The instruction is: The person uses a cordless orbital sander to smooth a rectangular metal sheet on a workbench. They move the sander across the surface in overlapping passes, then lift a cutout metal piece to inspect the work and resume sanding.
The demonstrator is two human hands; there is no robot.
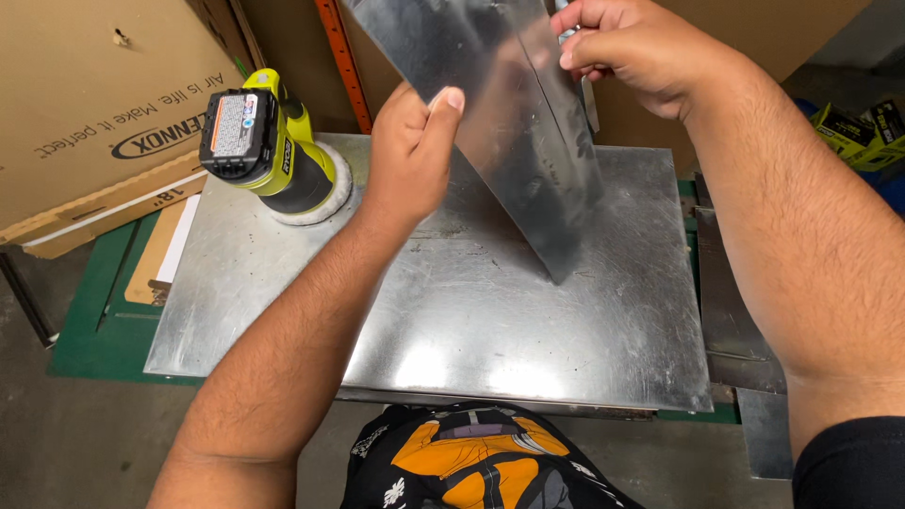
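Two hands were closed on one metal sheet [514,123]: the left hand [410,151] pinched its edge, the right hand [632,52] gripped the top, so it was stood tilted, apparently corner-down, on the metal surface [490,320], beside a cordless polisher [273,151].

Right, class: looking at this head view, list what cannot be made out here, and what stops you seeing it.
- Top of the bent metal sheet: cut off by the upper frame edge.
- Right hand: its grip hides a grey object.
- Cordless polisher: its pad face lies hidden against the steel table.
- Left hand: palm faces away.
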